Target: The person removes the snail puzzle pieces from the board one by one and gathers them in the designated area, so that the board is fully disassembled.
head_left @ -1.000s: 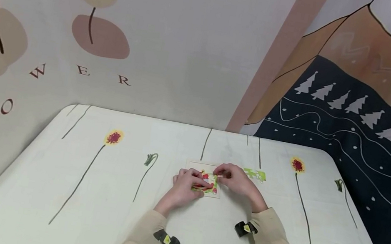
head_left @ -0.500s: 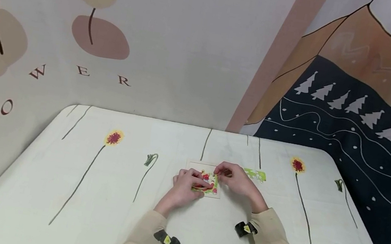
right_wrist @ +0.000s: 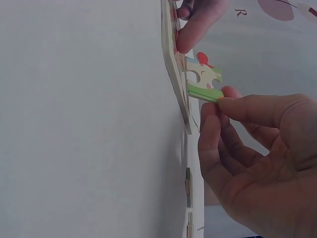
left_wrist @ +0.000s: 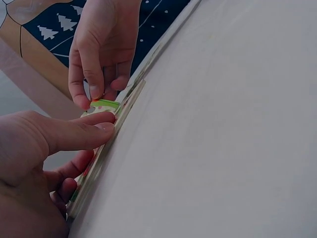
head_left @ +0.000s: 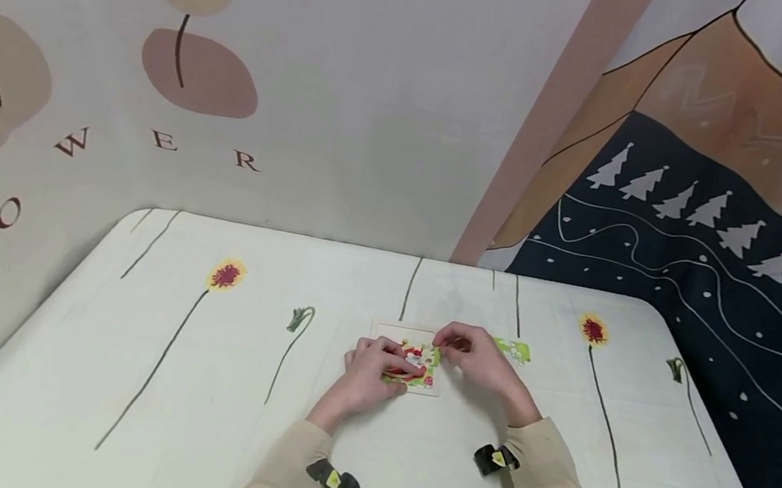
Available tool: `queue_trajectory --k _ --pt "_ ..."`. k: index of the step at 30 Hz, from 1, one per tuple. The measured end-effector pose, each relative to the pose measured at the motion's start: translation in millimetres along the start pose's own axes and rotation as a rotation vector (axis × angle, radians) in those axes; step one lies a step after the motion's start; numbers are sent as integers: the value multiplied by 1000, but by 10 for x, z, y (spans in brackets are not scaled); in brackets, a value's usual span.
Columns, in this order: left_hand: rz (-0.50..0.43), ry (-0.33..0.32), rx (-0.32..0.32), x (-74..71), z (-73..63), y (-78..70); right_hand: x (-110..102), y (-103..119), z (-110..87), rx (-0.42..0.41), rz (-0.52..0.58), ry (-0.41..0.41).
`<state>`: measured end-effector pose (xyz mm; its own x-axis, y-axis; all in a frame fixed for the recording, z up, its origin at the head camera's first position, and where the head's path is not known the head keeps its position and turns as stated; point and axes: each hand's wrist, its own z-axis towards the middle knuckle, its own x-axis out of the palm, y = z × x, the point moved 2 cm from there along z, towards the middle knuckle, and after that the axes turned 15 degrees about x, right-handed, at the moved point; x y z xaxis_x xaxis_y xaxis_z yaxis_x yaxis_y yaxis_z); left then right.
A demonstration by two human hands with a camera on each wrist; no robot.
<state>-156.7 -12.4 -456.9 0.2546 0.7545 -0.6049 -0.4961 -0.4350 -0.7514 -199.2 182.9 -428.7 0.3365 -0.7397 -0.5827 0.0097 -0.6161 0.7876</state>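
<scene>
A small wooden jigsaw puzzle in a pale tray point(head_left: 386, 330) lies on the table, its partly assembled picture red, green and white. My left hand point(head_left: 369, 373) rests over the picture's left part, with thumb and fingers extended onto it. At the picture's right side, my right hand point(head_left: 476, 356) pinches a jigsaw piece point(right_wrist: 204, 77) by its green edge between thumb and fingers. That piece stands tilted up from the tray in the right wrist view, showing a red knob and a cream middle. In the left wrist view, the right hand point(left_wrist: 104, 49) is just beyond the left fingertips.
Several loose green jigsaw pieces point(head_left: 513, 350) lie on the table behind the right hand. The white tablecloth point(head_left: 198, 418) carries printed flowers. A patterned curtain point(head_left: 351, 103) hangs along the far side, and a dark one point(head_left: 701, 248) at the right.
The right hand has shifted slightly right and away from the body, and more of the green on the pinched jigsaw piece shows. The left hand has stayed on the puzzle.
</scene>
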Motion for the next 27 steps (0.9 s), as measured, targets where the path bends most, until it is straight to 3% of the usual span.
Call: queue_trajectory --k 27 --pt "-20 -12 -2 -5 -5 3 -262 -116 -185 43 0 -55"
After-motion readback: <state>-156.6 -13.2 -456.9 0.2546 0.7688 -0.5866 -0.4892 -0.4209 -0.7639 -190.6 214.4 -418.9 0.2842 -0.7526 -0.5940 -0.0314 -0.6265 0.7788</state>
